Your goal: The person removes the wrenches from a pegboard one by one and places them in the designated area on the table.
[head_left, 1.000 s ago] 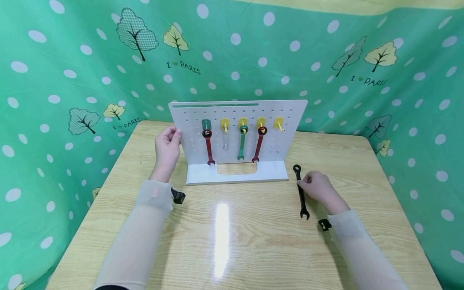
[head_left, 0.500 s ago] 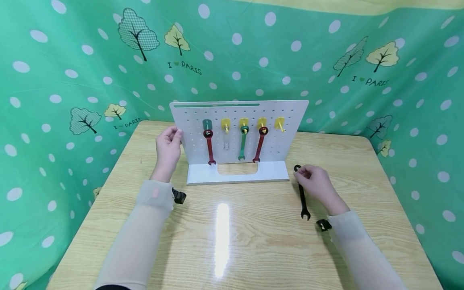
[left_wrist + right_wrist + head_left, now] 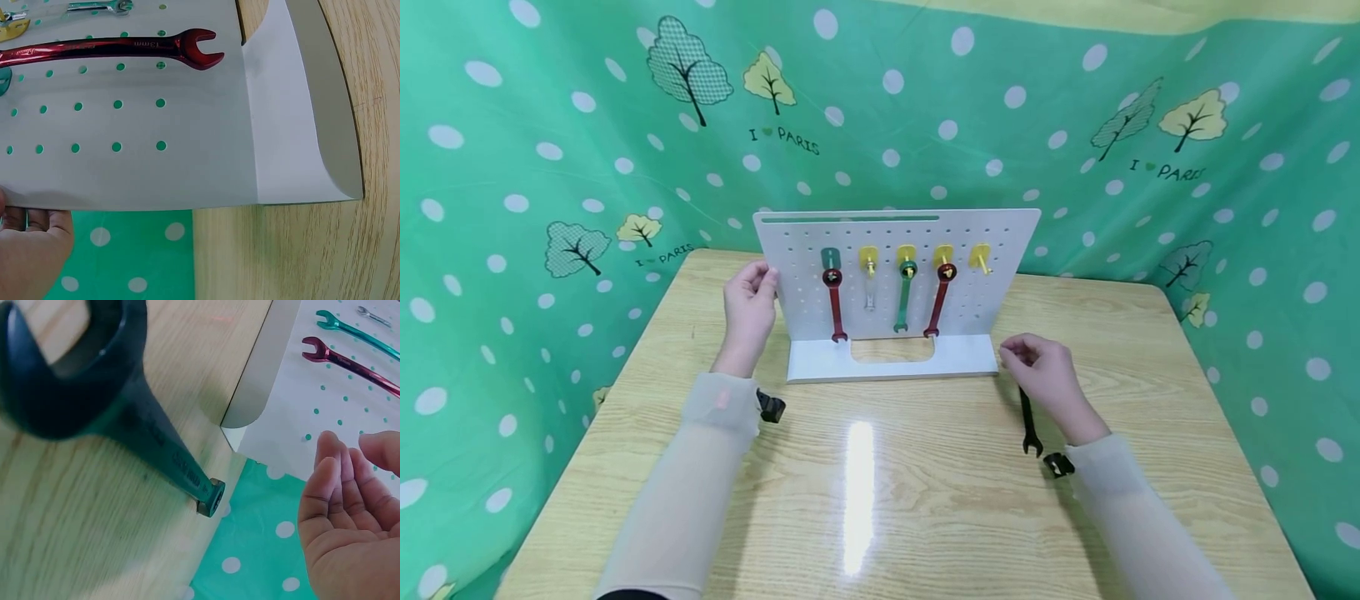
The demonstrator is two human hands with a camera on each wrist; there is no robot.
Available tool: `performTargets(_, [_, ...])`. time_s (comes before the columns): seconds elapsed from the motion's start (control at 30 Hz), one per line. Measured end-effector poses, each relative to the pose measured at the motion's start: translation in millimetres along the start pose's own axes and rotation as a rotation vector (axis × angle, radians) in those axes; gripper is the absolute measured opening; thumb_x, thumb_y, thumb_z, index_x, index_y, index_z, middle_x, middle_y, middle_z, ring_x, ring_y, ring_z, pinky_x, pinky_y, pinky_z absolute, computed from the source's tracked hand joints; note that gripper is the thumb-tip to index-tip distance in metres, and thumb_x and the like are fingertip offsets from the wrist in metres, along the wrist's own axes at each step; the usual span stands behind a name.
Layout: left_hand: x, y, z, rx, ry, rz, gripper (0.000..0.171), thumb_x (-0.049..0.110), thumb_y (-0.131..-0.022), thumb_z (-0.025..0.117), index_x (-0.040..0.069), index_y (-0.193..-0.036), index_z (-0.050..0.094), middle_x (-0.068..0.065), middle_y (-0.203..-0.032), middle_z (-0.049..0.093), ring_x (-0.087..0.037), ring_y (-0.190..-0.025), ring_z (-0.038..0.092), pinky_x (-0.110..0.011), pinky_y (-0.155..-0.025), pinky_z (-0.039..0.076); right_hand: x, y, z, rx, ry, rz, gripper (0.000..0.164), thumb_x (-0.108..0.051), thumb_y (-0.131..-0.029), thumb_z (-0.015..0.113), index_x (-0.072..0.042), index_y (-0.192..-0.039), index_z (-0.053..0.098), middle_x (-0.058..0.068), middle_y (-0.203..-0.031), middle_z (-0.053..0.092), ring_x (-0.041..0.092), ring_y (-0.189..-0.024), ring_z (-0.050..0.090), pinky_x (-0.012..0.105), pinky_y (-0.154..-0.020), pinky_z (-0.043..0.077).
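In the head view, the left hand (image 3: pixel 748 308) pinches the left edge of a white pegboard (image 3: pixel 799 317), and the right hand (image 3: pixel 1045 371) hides the far end of a black wrench (image 3: pixel 1028 421) lying on the table (image 3: pixel 955 500), near the board's right end. Two red wrenches (image 3: pixel 937 308), a green wrench (image 3: pixel 903 302) and a silver wrench (image 3: pixel 870 296) hang from pegs. In the left wrist view, bent fingers meet the board's edge. In the right wrist view, thumb and fingertips stand apart — nothing between them — and the black wrench lies clear of the hand.
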State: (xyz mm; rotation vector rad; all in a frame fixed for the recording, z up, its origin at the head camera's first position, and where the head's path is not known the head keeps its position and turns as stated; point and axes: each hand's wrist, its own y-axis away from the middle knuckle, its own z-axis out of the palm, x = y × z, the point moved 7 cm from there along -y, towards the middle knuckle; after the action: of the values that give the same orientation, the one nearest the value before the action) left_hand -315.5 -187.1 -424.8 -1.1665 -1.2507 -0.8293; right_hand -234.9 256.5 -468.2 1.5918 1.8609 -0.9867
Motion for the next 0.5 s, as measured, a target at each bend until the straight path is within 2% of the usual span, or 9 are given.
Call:
performTargets(0.23, [0.9,-0.8,-1.1,0.006,-0.003,0.006,0.021,0.011,-0.106,0.055,-0.005,-0.114,0.066,-0.015,-0.103,0.068,-0.018,-0.093,0.063,-0.028,-0.086,0.055,-4,-4,6,-0.008,-0.026,-0.007,0.014,-0.013,-0.099,0.07,-0.002,-0.106,0.074,0.007,-0.092,0.07,0.021,-0.079,0.063,0.023,-0.065,0.052])
performTargets(0.5, [2.1,0.7,-1.0,-0.003,-0.034,-0.003,0.023,0.013,-0.107,0.055,-0.005,-0.115,0.066,-0.015,-0.101,0.067,-0.018,-0.092,0.062,-0.03,-0.087,0.055,-10,-7,11,-0.017,-0.035,-0.007,0.014,-0.012,-0.098,0.07,-0.002,-0.108,0.074,0.007,-0.096,0.071,0.02,-0.084,0.065,0.023,-0.07,0.053])
